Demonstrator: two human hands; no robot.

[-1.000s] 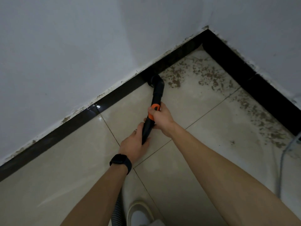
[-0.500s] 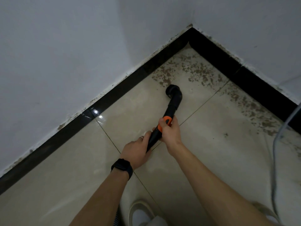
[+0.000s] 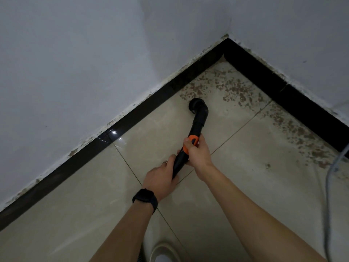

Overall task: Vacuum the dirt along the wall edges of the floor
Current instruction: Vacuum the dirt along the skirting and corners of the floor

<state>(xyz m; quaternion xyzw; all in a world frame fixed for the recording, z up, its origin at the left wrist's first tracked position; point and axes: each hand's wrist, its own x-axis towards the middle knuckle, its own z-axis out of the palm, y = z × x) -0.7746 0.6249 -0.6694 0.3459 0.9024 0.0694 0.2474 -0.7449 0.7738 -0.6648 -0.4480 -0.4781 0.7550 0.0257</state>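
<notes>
the black vacuum tube (image 3: 197,125) slants over the floor, up and away from you toward the corner. its round nozzle (image 3: 196,105) points down at a tile, near the black baseboard (image 3: 132,118) on the left wall. it sits right at the edge of the brown dirt (image 3: 234,89). i cannot tell if the nozzle touches the tile.

the dirt lies in specks along both wall edges. it is thick in the corner and runs on down the right side.

your right hand (image 3: 199,155) is wrapped tight round the tube at its orange band (image 3: 191,142), with the thumb on the band. your left hand (image 3: 160,178) holds the tube lower down, just behind the right hand, with its fingers curled round the tube. there is a black watch (image 3: 145,198) on your left wrist and a thin finger ring (image 3: 165,162) on that hand.

the floor (image 3: 75,205) is made of big pale tiles with thin lines between them. the white walls (image 3: 75,63) meet at the corner, and their bottom edges look chipped and dirty. a grey cable (image 3: 328,186) runs down the right side of the floor. the toe of your light shoe (image 3: 164,251) shows at the bottom.
</notes>
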